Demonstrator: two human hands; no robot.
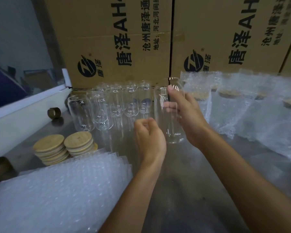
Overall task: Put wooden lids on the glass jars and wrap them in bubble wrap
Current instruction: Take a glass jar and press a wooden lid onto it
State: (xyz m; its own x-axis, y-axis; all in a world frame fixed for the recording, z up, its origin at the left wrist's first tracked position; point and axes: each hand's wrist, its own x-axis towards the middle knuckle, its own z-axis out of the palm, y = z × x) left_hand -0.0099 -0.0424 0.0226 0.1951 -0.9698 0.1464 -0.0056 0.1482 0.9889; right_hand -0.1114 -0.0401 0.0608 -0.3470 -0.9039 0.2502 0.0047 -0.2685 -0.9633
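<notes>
Head view: the right hand (186, 115) grasps 1 upright glass jar (168, 113), fingers wrapped round it, above the bench (183, 182). The left hand (149, 140) is clenched, empty, beside it. 2 stacks of wooden lids (64, 147) sit near left, by bubble wrap (57, 195).

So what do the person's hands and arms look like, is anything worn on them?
Nothing is worn as far as the view shows. The left hand and right hand are bare, with no gloves, rings, watch or bracelets visible. Both forearms are uncovered right to the bottom edge of the picture, so no sleeves appear. The fingernails look short and unpainted.
</notes>
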